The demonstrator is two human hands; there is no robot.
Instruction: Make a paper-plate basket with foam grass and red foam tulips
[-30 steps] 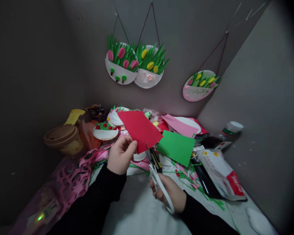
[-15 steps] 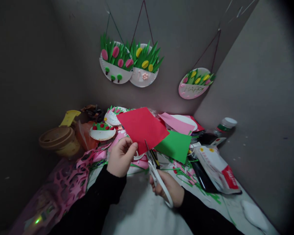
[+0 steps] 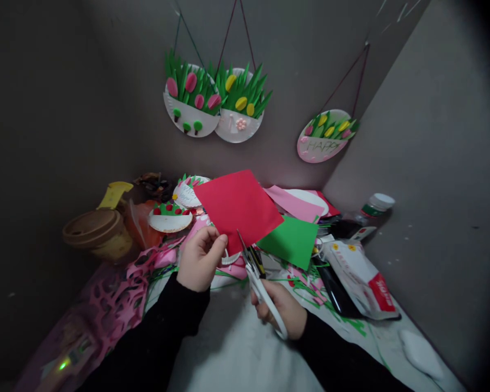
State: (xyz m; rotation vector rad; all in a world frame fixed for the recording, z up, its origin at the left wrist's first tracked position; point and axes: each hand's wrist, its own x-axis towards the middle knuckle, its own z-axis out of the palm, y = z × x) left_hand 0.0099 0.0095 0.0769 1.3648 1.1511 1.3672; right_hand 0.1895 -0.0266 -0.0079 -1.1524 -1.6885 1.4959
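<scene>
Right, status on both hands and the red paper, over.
Left hand pinching red paper near its lower corner. Right hand gripping white-handled scissors, blades at the paper's lower edge. Green sheet partly hidden behind it.

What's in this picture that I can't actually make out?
Head view, throughout:
Green paper: one corner, behind the red paper.
Scissors: part of the handle, inside the right grip.
Middle cord: peak, cut off by the top edge.
Pouch: small print, too blurred to read.
</scene>
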